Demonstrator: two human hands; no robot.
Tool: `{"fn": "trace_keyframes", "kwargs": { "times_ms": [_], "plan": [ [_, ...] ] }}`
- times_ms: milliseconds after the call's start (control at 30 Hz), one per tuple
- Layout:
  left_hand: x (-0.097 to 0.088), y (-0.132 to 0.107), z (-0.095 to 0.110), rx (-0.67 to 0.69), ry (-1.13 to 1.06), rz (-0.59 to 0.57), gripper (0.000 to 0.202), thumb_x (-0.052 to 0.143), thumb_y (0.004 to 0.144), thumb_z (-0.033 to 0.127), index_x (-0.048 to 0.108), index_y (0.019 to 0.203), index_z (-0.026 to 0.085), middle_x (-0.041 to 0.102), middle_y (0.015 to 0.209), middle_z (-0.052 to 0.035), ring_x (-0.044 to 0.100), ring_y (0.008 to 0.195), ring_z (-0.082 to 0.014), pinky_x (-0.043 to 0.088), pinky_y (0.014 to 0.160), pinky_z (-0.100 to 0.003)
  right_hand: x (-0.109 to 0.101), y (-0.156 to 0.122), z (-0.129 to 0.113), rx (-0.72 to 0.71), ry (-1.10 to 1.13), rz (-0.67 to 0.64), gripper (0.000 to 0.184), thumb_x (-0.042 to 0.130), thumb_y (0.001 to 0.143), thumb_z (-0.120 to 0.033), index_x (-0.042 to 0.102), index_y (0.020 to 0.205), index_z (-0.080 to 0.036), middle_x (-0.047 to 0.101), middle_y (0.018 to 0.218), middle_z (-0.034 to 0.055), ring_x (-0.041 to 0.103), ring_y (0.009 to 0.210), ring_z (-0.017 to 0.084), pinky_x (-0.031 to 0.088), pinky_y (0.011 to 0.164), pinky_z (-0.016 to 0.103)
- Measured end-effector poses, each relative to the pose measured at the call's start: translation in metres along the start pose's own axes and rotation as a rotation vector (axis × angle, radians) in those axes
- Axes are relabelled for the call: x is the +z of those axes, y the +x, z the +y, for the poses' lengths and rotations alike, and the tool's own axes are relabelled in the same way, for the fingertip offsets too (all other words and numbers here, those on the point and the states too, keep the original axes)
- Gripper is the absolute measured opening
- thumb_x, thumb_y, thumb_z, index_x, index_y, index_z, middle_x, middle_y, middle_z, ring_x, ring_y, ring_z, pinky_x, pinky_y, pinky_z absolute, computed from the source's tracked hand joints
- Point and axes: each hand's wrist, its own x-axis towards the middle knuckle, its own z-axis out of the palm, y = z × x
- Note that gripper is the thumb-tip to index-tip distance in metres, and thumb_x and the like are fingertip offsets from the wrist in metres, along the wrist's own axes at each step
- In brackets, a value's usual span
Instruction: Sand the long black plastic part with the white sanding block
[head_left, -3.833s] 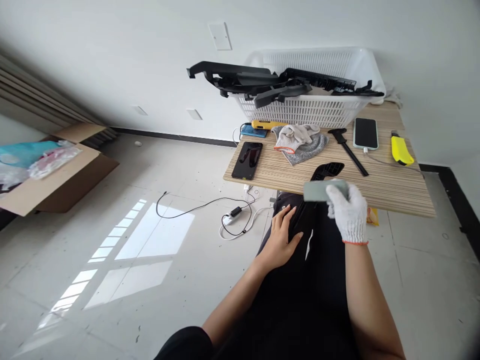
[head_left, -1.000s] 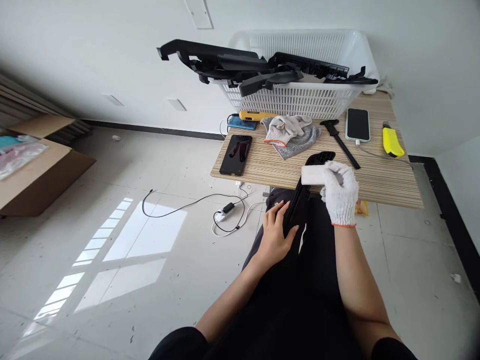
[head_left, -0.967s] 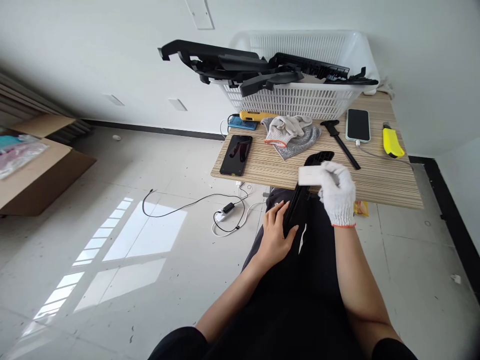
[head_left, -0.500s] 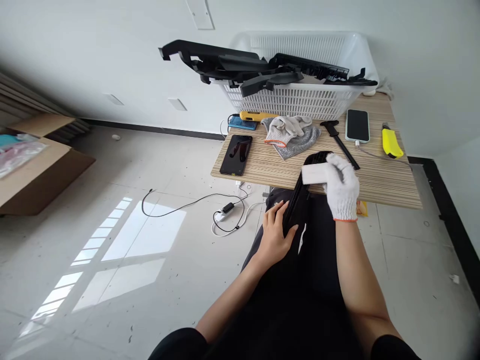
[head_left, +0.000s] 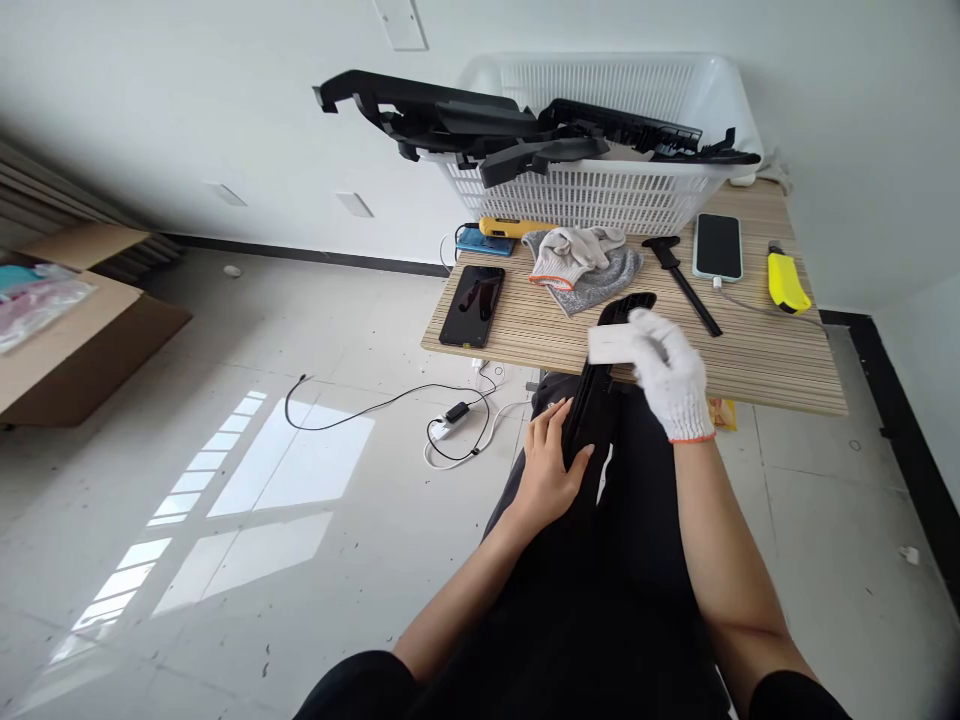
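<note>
From afar I see the bare left hand (head_left: 553,468) laid on the black plastic piece (head_left: 591,395) over the trousers (head_left: 649,450), apparently to steady it; dark on dark, I can't tell whether its fingers clamp. The piece's far end overlaps the tabletop (head_left: 750,372). Across it juts a pale block (head_left: 610,344), clamped at one end by the gloved right hand (head_left: 670,378), leaving the other exposed.

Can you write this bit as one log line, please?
left hand: bare, on black part | right hand: gloved, holding pale block | pale block touching black part: unclear
</note>
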Motion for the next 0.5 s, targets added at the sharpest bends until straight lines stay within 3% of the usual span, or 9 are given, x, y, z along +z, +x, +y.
{"fn": "trace_keyframes", "kwargs": {
  "times_ms": [67,167,200,300,433,500],
  "plan": [
    [0.0003,-0.0002,-0.0001,0.000,-0.007,0.004,0.060,0.060,0.097,0.028,0.033,0.151,0.029,0.045,0.149,-0.0118,0.038,0.145,-0.0300,0.035,0.121,-0.055,0.0006,0.0000,0.0001,0.005,-0.019,-0.107,0.034,0.068,0.090,-0.040,0.075,0.121,-0.027,0.075,0.123,0.0045,0.068,0.121,0.028,0.052,0.111,0.048],
    [0.0005,-0.0002,-0.0001,0.002,0.004,0.004,0.060,0.061,0.097,0.028,0.033,0.151,0.029,0.045,0.149,-0.0116,0.038,0.145,-0.0303,0.035,0.121,-0.056,0.0012,-0.0004,-0.0004,0.034,0.034,0.028,0.034,0.062,0.094,-0.040,0.074,0.121,-0.025,0.075,0.123,0.0056,0.070,0.117,0.027,0.055,0.107,0.048],
    [0.0004,-0.0002,-0.0001,0.003,0.005,0.004,0.060,0.060,0.097,0.028,0.033,0.151,0.029,0.045,0.149,-0.0118,0.038,0.145,-0.0305,0.035,0.121,-0.056,0.0013,-0.0007,-0.0006,0.027,0.039,0.017,0.033,0.062,0.094,-0.039,0.074,0.120,-0.025,0.075,0.123,0.0055,0.070,0.117,0.026,0.055,0.107,0.047],
    [-0.0003,-0.0003,0.0000,0.000,0.004,0.000,0.060,0.060,0.097,0.029,0.033,0.151,0.029,0.044,0.150,-0.0124,0.038,0.145,-0.0309,0.035,0.121,-0.057,0.0018,-0.0016,-0.0010,0.012,0.052,-0.153,0.030,0.069,0.089,-0.036,0.075,0.116,-0.025,0.077,0.119,0.0043,0.071,0.116,0.026,0.054,0.108,0.045],
    [-0.0012,-0.0002,-0.0001,-0.013,-0.001,-0.013,0.061,0.060,0.097,0.031,0.033,0.152,0.030,0.045,0.149,-0.0119,0.038,0.145,-0.0314,0.035,0.121,-0.057,0.0027,-0.0002,0.0011,0.074,0.140,-0.024,0.026,0.066,0.091,-0.036,0.076,0.112,-0.025,0.078,0.114,0.0042,0.072,0.112,0.025,0.057,0.103,0.044],
    [-0.0011,-0.0001,-0.0003,-0.014,-0.006,-0.011,0.061,0.060,0.097,0.031,0.033,0.152,0.030,0.045,0.149,-0.0121,0.038,0.146,-0.0315,0.035,0.121,-0.057,0.0030,0.0012,0.0023,0.064,0.137,-0.134,0.025,0.070,0.089,-0.036,0.076,0.110,-0.024,0.077,0.117,0.0043,0.071,0.114,0.025,0.056,0.105,0.044]
  ]
}}
